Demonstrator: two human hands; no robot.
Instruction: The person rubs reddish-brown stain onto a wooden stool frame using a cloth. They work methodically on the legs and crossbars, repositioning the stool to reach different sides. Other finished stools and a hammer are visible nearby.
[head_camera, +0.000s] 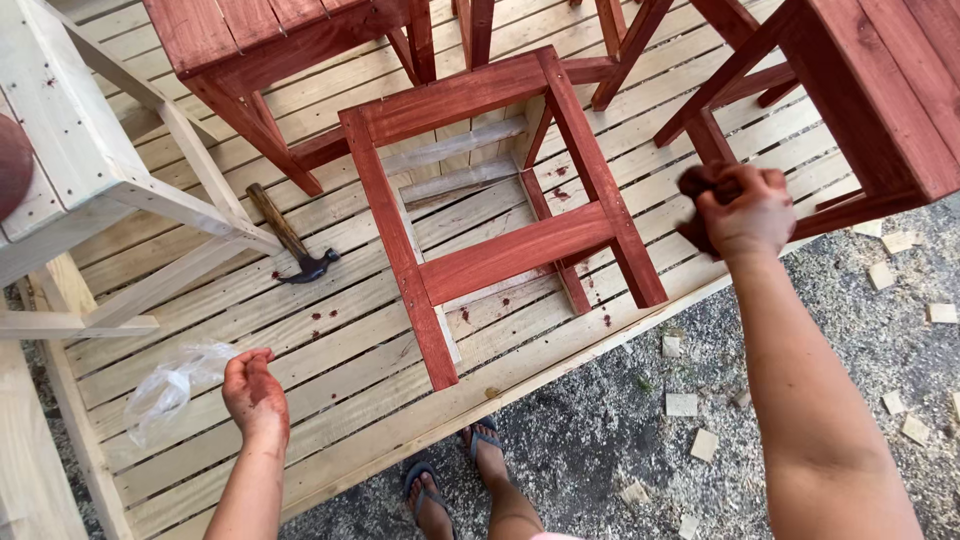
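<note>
A red-stained wooden stool (510, 215) lies on its side on a pale slatted wooden platform (330, 350), its legs pointing toward me. My right hand (745, 210) is closed around a dark stain-soaked rag (700, 182), held in the air to the right of the stool. My left hand (252, 388), smeared with red stain, hovers low over the platform beside a clear plastic bag (175, 385); its fingers are loosely curled and hold nothing.
A claw hammer (290, 240) lies on the platform left of the stool. More red-stained stools (270, 60) (870, 100) stand behind. An unstained pale wooden frame (90, 190) is at left. Small wood offcuts (682, 404) litter the gravel ground, where my sandalled feet (455, 480) stand.
</note>
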